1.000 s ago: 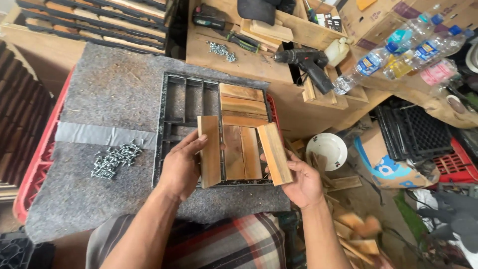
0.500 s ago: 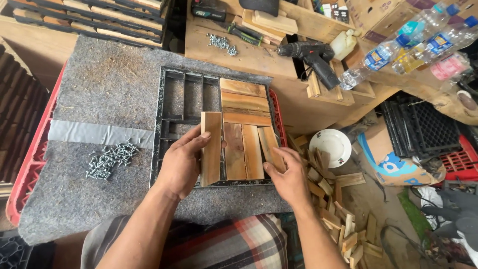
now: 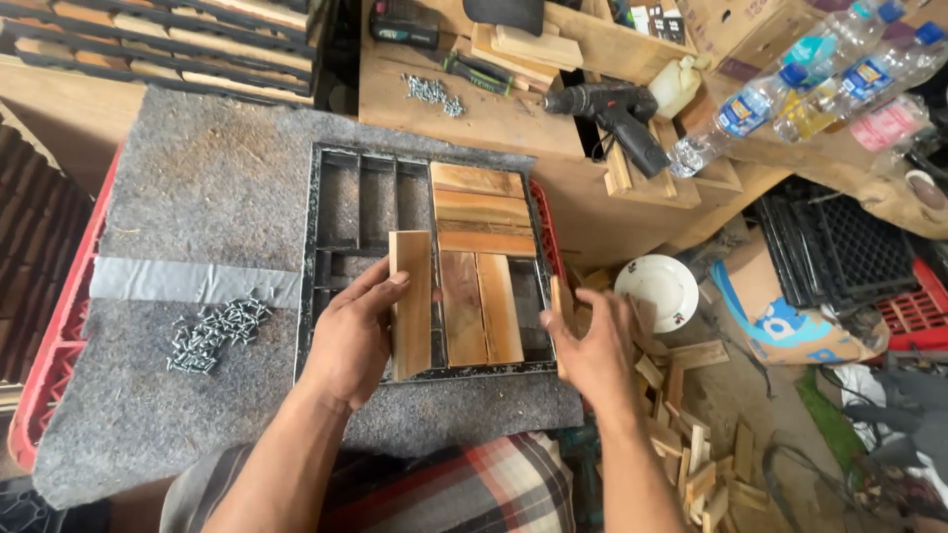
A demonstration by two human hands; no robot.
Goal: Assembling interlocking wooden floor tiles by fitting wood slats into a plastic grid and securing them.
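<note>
Left hand [image 3: 351, 341] pinches a wooden slat [image 3: 411, 301] lying at 6 o'clock in the black plastic frame [image 3: 326, 259]. Right hand [image 3: 592, 345], fingers curled, covers a narrow wood piece [image 3: 559, 296] at the frame's 4 o'clock edge; grip unclear.

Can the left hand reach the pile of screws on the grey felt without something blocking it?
Probably yes. The left hand holds a wooden slat on the black frame; only bare felt lies before the screws.
</note>
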